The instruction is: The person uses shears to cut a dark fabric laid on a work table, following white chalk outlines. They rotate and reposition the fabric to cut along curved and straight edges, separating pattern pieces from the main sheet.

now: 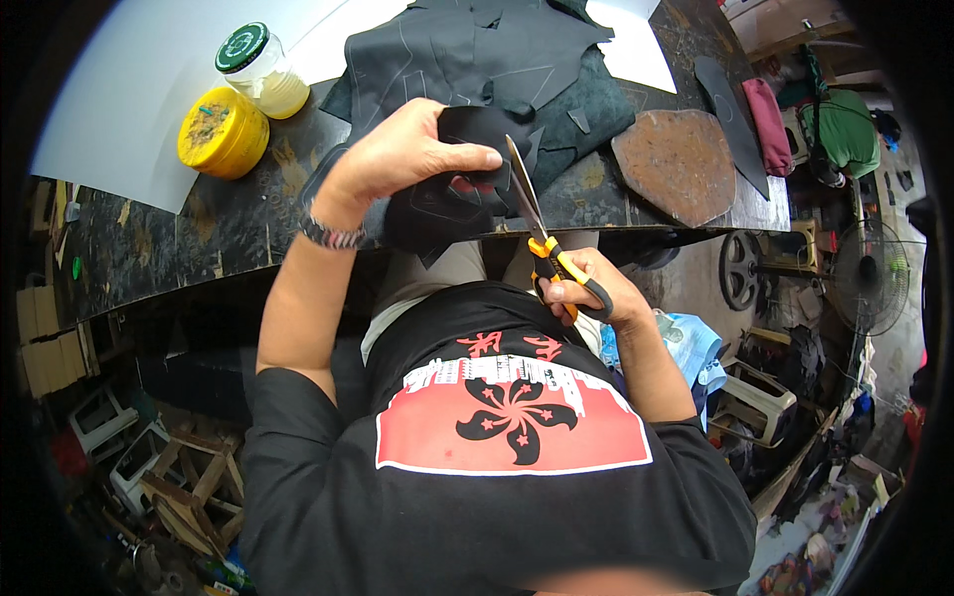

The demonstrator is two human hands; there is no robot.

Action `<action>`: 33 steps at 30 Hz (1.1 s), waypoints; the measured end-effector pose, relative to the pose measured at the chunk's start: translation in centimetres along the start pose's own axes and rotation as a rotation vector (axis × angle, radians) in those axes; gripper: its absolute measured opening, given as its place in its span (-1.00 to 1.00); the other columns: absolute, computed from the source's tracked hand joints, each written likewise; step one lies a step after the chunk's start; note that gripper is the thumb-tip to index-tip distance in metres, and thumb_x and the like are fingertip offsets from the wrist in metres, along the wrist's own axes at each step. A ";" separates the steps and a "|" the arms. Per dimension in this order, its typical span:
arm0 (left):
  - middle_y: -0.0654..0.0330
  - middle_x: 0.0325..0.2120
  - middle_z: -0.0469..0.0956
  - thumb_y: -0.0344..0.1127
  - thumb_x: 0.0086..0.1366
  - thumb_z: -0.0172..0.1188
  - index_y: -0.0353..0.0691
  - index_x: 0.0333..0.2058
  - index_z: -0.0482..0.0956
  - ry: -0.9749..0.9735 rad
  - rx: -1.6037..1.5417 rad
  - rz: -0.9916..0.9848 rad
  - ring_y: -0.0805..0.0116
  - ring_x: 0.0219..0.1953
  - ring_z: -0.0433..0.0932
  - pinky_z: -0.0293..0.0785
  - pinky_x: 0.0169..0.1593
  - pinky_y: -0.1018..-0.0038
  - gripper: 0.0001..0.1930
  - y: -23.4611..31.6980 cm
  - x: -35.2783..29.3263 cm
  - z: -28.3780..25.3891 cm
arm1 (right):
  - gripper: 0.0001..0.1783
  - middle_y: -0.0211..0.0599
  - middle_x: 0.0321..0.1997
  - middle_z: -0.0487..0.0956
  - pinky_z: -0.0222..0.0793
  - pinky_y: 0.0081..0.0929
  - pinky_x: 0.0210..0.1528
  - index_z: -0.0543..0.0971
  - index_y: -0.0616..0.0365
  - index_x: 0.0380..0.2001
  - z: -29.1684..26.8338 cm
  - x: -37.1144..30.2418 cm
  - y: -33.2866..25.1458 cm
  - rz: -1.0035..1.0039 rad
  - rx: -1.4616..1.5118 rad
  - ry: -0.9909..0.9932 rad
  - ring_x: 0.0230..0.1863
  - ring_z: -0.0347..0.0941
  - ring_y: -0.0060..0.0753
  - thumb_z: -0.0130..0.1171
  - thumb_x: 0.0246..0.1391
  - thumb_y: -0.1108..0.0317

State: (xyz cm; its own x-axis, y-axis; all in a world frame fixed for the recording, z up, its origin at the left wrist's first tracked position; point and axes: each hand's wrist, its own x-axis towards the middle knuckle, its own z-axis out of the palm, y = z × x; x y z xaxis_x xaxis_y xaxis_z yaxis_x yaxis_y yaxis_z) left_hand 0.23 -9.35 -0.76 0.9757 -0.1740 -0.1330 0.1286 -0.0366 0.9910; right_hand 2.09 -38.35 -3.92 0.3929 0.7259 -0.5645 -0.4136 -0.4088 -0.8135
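Observation:
My left hand (402,154), with a watch on its wrist, is closed on a piece of black leather (429,214) and holds it up over the near edge of the table. Thin pale lines are drawn on this piece. In my right hand (608,286) is a pair of scissors (528,194) with yellow and black handles. Its blades point up and away, right beside the leather's right edge. Whether they touch the leather I cannot tell. Behind my left hand lie large sheets of black leather (467,55), also marked with pale outlines.
A yellow tub (221,134) and a glass jar with a green lid (273,87) stand at the left on the dark worktable (179,243). To the right lies a brown worn board (676,167), with a pink roll (766,127) farther right. A fan (870,270) stands on the floor.

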 end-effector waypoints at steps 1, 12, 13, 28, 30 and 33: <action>0.27 -0.50 0.63 -0.31 0.14 0.39 -0.35 -0.35 0.64 -0.083 0.149 -0.029 0.59 -0.50 0.54 0.46 -0.42 0.62 -0.79 0.6 0.5 -0.8 | -0.66 -0.39 -0.66 0.47 0.29 -0.64 -0.67 0.54 0.20 -0.51 -0.2 -0.1 -0.2 0.004 0.000 -0.016 -0.70 0.39 -0.58 0.39 -0.05 0.14; 0.07 -0.29 0.61 -0.33 0.31 0.19 -0.23 0.23 0.26 0.144 -0.046 0.065 0.43 -0.33 0.62 0.55 -0.24 0.55 -0.46 -1.0 -0.9 4.2 | -0.60 -0.31 -0.66 0.45 0.26 -0.64 -0.68 0.49 0.22 -0.55 2.7 0.4 1.2 -0.089 0.447 0.091 -0.74 0.38 -0.52 0.24 0.12 0.08; 0.07 -0.20 0.58 -0.36 0.33 0.16 -0.21 0.24 0.24 0.158 -0.175 0.073 0.42 -0.23 0.60 0.53 -0.15 0.52 -0.46 -1.7 -1.1 5.6 | -0.60 -0.31 -0.66 0.45 0.26 -0.64 -0.69 0.49 0.22 -0.54 2.8 0.4 1.1 -0.109 0.432 0.081 -0.74 0.38 -0.53 0.24 0.11 0.08; 0.20 -0.07 0.57 -0.58 0.29 0.10 -0.26 0.10 0.48 0.521 -0.850 0.364 0.46 -0.08 0.56 0.49 0.06 0.50 -0.61 -5.1 1.3 8.5 | -0.65 -0.37 -0.54 0.46 0.37 -0.65 -0.61 0.48 0.21 -0.40 3.3 0.2 1.0 -0.038 0.206 0.132 -0.60 0.41 -0.60 0.31 0.04 0.14; 0.15 -0.03 0.56 -0.57 0.29 0.11 -0.28 0.11 0.47 0.493 -0.790 0.372 0.44 -0.06 0.55 0.50 0.06 0.49 -0.61 -5.1 1.2 8.6 | -0.63 -0.40 -0.58 0.46 0.35 -0.67 -0.59 0.49 0.21 -0.40 3.3 0.7 1.2 -0.061 0.223 0.151 -0.63 0.40 -0.62 0.34 0.03 0.12; 0.25 -0.04 0.51 -0.55 0.29 0.15 -0.32 0.12 0.47 0.518 -0.595 0.367 0.55 -0.04 0.48 0.39 0.10 0.61 -0.60 -4.9 0.8 8.5 | -0.60 -0.41 -0.57 0.47 0.37 -0.66 -0.55 0.50 0.21 -0.37 3.2 1.4 1.4 -0.084 0.211 0.159 -0.61 0.40 -0.63 0.35 0.02 0.08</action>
State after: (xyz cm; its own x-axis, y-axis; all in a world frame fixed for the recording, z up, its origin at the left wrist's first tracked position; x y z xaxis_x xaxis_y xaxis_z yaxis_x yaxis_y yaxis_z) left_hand -1.09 -17.67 -5.84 0.9130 0.4009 0.0759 -0.2798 0.4797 0.8316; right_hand -0.61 -36.15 -5.40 0.5504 0.6497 -0.5244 -0.5291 -0.2144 -0.8210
